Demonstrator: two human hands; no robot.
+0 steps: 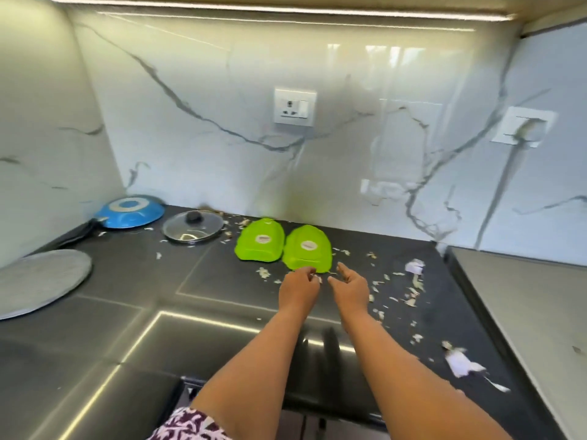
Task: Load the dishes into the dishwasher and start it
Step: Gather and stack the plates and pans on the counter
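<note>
Reaching for green bowls on a dark counter.
Left hand [298, 285] loosely curled, right hand [349, 287] spread, both holding nothing, near right bowl [306, 247].

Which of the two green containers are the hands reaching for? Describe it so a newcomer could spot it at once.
Start at the wall socket on the marble backsplash and drop to the black counter below. Two green containers lie upside down there, side by side. It is the right container, just beyond both hands and nearer the counter's front edge than the left container.
</note>
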